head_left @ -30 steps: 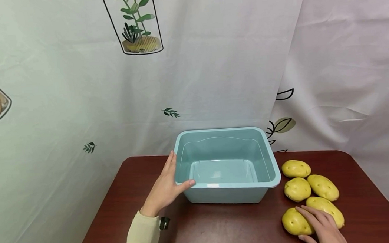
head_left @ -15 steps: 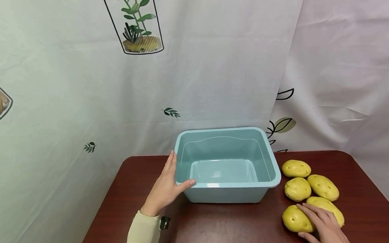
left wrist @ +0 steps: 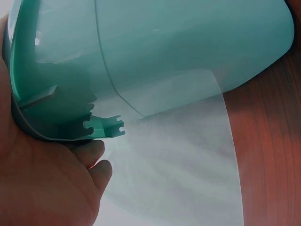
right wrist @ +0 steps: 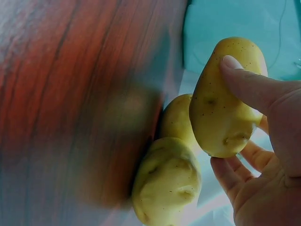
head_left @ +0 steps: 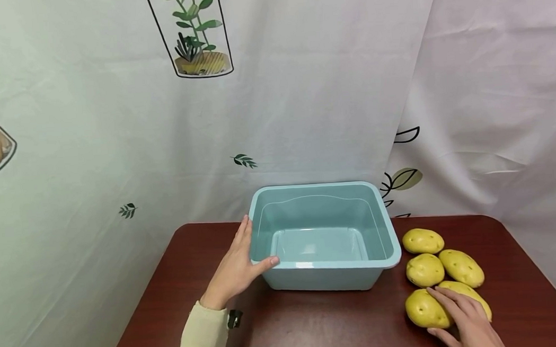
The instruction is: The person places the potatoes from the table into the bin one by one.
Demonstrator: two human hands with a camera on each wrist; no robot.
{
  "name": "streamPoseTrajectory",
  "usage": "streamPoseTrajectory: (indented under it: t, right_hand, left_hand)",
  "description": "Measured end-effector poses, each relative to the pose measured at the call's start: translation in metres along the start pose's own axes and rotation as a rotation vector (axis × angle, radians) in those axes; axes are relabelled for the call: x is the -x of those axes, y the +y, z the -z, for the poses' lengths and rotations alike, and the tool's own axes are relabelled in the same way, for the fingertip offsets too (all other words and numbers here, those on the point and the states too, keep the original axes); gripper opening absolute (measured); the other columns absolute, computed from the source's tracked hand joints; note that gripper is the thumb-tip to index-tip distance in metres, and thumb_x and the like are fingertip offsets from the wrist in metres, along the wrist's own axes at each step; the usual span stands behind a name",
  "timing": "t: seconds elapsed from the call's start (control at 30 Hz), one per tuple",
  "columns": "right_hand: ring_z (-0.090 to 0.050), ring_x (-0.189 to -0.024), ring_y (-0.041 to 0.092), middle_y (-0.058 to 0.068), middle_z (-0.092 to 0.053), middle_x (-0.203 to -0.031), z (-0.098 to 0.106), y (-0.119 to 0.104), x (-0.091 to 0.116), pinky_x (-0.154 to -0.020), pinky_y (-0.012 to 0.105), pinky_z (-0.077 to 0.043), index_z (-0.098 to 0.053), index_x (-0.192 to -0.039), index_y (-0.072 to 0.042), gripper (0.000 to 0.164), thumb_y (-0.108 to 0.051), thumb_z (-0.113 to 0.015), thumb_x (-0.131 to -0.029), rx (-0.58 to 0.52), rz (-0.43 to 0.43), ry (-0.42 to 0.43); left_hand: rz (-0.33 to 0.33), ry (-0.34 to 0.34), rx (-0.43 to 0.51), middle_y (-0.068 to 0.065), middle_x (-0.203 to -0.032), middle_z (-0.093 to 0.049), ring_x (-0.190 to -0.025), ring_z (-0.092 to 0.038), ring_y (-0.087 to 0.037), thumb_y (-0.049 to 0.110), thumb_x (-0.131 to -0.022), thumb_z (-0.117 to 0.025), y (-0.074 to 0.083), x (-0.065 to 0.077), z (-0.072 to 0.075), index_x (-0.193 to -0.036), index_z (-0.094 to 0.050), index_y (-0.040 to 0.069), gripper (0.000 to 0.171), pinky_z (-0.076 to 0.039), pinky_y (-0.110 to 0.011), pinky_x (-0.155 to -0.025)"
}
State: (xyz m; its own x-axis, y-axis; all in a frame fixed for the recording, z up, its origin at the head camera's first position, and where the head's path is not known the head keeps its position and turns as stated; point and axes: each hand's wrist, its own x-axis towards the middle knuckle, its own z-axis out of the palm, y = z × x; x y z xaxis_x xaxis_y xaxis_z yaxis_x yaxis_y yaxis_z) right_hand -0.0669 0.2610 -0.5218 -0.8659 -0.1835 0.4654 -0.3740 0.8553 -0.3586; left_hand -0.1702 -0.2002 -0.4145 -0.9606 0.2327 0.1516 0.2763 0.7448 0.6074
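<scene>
A pale blue-green plastic basin [head_left: 332, 277] stands on the table. My left hand [head_left: 231, 272] holds its near left corner, thumb on the front rim and long fingers along the left side; in the left wrist view two fingertips [left wrist: 100, 175] curl in under the rim. My right hand [head_left: 471, 321] grips a yellow potato [head_left: 425, 309] at the lower right. The right wrist view shows the thumb across this potato [right wrist: 221, 108] and the other fingers behind it. Another potato [head_left: 472, 295] lies partly hidden behind the right hand.
Three more potatoes lie right of the basin: one at the back [head_left: 423, 240], one in the middle [head_left: 424, 270] and one farther right [head_left: 462, 268]. A printed cloth [head_left: 303, 113] hangs behind the dark red wooden table [head_left: 311, 325].
My right hand and its potato have shifted slightly away from me and to the right. The left hand and the basin stay where they were.
</scene>
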Motion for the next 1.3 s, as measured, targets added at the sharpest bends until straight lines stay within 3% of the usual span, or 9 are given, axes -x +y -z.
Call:
streamPoseTrajectory:
  t: [0.4,0.7,1.07,1.3]
  right_hand:
    - [-0.050,-0.107,0.033,0.010,-0.059,-0.120,0.0013,0.0006,-0.0023,-0.100,0.036,-0.020,-0.063,-0.129,-0.011,0.083,-0.012,-0.097,-0.053,0.013,0.032,0.039]
    - [-0.048,-0.107,0.032,0.011,-0.058,-0.121,0.0038,-0.0009,-0.0038,-0.103,0.037,-0.018,-0.062,-0.130,-0.009,0.085,-0.015,-0.097,-0.053,-0.005,0.036,0.069]
    - [-0.043,-0.109,0.026,0.009,-0.058,-0.119,0.0071,0.0005,-0.0066,-0.105,0.018,-0.012,-0.064,-0.130,-0.010,0.084,-0.023,-0.097,-0.053,-0.009,0.072,0.108]
    - [-0.045,-0.108,0.028,0.010,-0.058,-0.119,0.0091,-0.0021,-0.0079,-0.103,0.027,-0.018,-0.062,-0.134,-0.012,0.086,-0.019,-0.096,-0.056,-0.016,0.076,0.112]
  left_hand:
    - [0.001,0.007,0.007,0.005,-0.168,0.002,-0.153,-0.013,-0.024,0.067,-0.084,-0.068,-0.0001,0.0007,-0.0005,-0.161,-0.010,0.006,0.114,-0.030,-0.055,-0.115]
    - [-0.001,0.010,-0.005,0.005,-0.168,0.001,-0.153,-0.015,-0.025,0.065,-0.085,-0.070,0.0005,0.0004,-0.0002,-0.161,-0.010,0.005,0.113,-0.031,-0.055,-0.114]
    - [0.001,0.010,0.009,0.004,-0.168,0.002,-0.153,-0.015,-0.025,0.057,-0.085,-0.074,0.0008,0.0004,0.0003,-0.161,-0.010,0.005,0.112,-0.031,-0.055,-0.114]
    - [-0.004,0.002,0.005,0.006,-0.168,0.003,-0.153,-0.013,-0.023,0.068,-0.084,-0.067,0.0005,-0.0006,0.0000,-0.161,-0.009,0.005,0.115,-0.030,-0.055,-0.114]
